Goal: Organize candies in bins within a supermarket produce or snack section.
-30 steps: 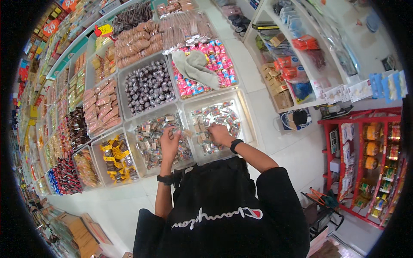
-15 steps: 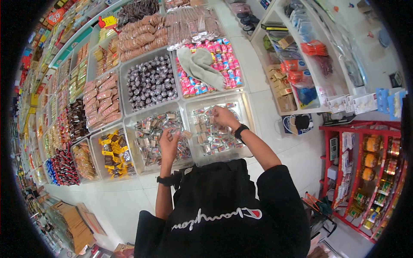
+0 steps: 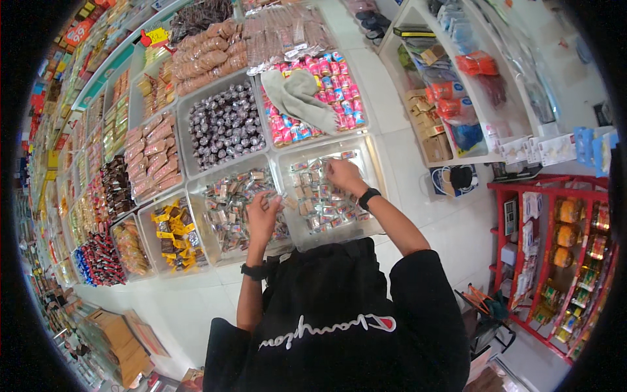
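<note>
Two clear plastic bins stand side by side in front of me, both with small clear-wrapped sweets in them. Over the right edge of the left bin (image 3: 196, 199), my left hand (image 3: 264, 212) is closed in a pinch, with a small wrapped sweet (image 3: 285, 202) at its fingertips. My right hand (image 3: 345, 175) reaches down into the right bin (image 3: 373, 171), fingers pressed together at the wrapped sweets (image 3: 317, 193). What those fingers hold, if anything, is too small to make out. The sweets in the left bin (image 3: 232, 212) lie in a thicker heap.
Beyond these bins are dark round wrapped sweets (image 3: 225, 124) and pink-and-blue packs (image 3: 344, 91) with grey-green gloves (image 3: 297, 95) on top. A bin of yellow-wrapped sweets (image 3: 175, 232) stands at the left. White shelving (image 3: 486, 149) and a red rack (image 3: 499, 215) stand to the right.
My right hand has shifted slightly right and down, still over the right bin. My left hand has moved slightly right, still pinched. The whole view has tilted a little.
</note>
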The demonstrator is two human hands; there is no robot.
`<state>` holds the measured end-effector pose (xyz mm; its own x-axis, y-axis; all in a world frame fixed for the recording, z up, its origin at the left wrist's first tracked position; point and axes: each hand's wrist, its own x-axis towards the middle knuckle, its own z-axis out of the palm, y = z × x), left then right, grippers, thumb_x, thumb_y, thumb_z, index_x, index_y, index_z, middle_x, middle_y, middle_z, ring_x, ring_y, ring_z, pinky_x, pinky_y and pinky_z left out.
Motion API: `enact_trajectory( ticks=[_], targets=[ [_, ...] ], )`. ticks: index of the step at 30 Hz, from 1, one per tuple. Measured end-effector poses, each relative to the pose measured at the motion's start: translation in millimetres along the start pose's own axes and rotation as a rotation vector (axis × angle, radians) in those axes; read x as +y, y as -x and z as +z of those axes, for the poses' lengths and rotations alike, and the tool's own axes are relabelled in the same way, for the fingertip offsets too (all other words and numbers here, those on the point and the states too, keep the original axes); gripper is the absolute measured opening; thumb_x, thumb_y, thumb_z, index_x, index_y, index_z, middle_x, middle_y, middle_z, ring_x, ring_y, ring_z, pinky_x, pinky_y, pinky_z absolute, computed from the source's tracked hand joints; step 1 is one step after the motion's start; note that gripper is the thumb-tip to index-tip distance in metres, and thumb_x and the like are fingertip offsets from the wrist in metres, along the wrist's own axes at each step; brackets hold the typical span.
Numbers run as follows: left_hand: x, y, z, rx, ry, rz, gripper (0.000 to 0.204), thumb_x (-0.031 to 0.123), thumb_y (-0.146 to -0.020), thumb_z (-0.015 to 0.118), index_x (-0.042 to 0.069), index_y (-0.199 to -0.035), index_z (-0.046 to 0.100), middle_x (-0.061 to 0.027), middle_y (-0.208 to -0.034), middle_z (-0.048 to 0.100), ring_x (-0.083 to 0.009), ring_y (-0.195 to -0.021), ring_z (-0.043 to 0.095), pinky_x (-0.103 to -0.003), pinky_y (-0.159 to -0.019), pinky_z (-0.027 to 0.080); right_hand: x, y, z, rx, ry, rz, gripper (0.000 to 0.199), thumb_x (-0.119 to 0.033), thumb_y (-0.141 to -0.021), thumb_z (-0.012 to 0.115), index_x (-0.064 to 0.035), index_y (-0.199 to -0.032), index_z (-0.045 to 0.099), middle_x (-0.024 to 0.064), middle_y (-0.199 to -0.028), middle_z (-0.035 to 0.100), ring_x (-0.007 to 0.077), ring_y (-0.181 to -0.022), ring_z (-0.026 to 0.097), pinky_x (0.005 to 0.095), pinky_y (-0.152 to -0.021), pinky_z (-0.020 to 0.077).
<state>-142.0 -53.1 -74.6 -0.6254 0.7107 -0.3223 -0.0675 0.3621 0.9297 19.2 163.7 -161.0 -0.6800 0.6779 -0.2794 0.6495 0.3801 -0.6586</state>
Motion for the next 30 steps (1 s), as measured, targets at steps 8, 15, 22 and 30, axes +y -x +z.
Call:
enact_trajectory(
  ticks=[8,15,22,30],
  targets=[
    [-7,-8,15,-0.089,-0.02,-0.005,0.026,0.008,-0.086,0.064,-0.002,-0.107,0.051,-0.0079,-0.08,0.059,-0.014,-0.069,0.063,-0.025,-0.06,0.05,26,38,21,-0.432,0.622,-0.187,0.029,-0.033,-0.065,0.073,-0.0106,-0.083,0.065,0.0112,-0.086,0.066,0.0298,-0.082,0.065,0.0421,-0.071,0.0506],
    [-10,-6,14,-0.085,0.005,0.053,0.024,0.01,-0.088,0.061,0.001,-0.109,0.051,-0.0046,-0.076,0.058,-0.0125,-0.071,0.062,-0.025,-0.059,0.046,-6,26,15,-0.264,0.208,0.057,0.035,-0.039,-0.069,0.068,-0.0064,-0.078,0.063,0.0147,-0.076,0.065,0.0331,-0.075,0.064,0.0442,-0.065,0.0499],
    [-4,-6,7,-0.028,0.066,0.031,0.025,0.007,-0.086,0.063,-0.001,-0.107,0.051,-0.0073,-0.08,0.061,-0.0124,-0.068,0.062,-0.024,-0.059,0.049,-9,22,34,-0.215,0.26,0.032,0.041,-0.046,-0.073,0.068,-0.0059,-0.077,0.066,0.0157,-0.074,0.065,0.0328,-0.073,0.064,0.0432,-0.062,0.0491],
    [-7,-11,17,-0.123,0.084,-0.034,0.024,0.008,-0.086,0.063,0.0,-0.106,0.052,-0.0076,-0.08,0.062,-0.0117,-0.066,0.061,-0.025,-0.058,0.049,-29,25,-14,-0.212,-0.063,0.04,0.038,-0.042,-0.084,0.06,-0.0052,-0.083,0.067,0.0117,-0.074,0.066,0.0245,-0.069,0.064,0.0377,-0.062,0.0481]
  ],
)
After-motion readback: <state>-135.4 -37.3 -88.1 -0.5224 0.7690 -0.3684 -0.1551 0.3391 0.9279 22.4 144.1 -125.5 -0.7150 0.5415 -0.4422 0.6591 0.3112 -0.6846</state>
